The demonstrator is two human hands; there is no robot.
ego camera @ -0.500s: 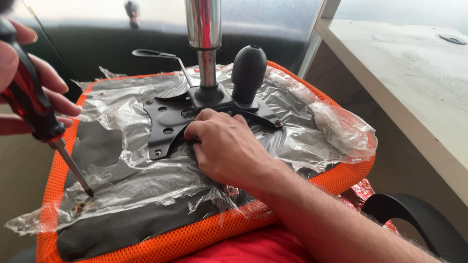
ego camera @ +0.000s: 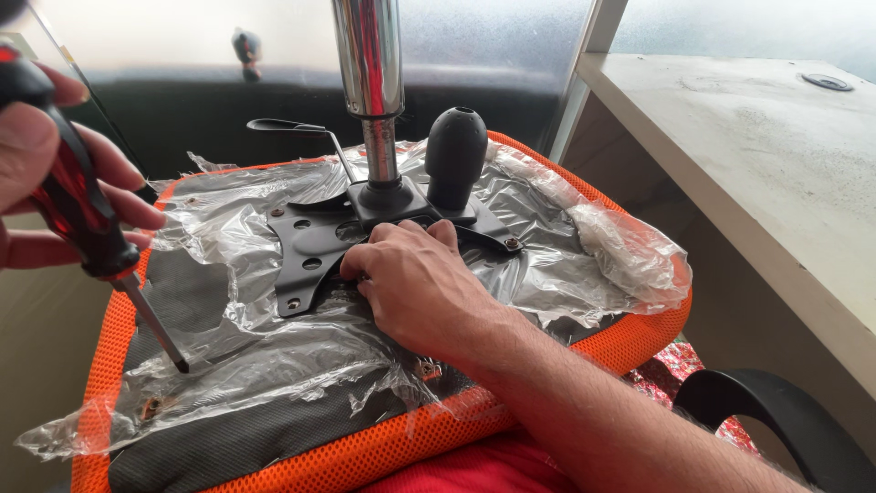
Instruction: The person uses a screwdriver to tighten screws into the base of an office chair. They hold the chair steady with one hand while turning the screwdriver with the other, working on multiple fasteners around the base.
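Since half a second before, our left hand (ego camera: 46, 173), gripping the screwdriver (ego camera: 87, 224), had lifted its tip slightly, while our right hand (ego camera: 415, 288) stayed open on the black plate (ego camera: 310, 251).

Left hand (ego camera: 46, 173) raised at the edge of view, fingers curled in a tight grip — right hand (ego camera: 415, 283) palm-down, forearm stretched forward, fingertips pressing.
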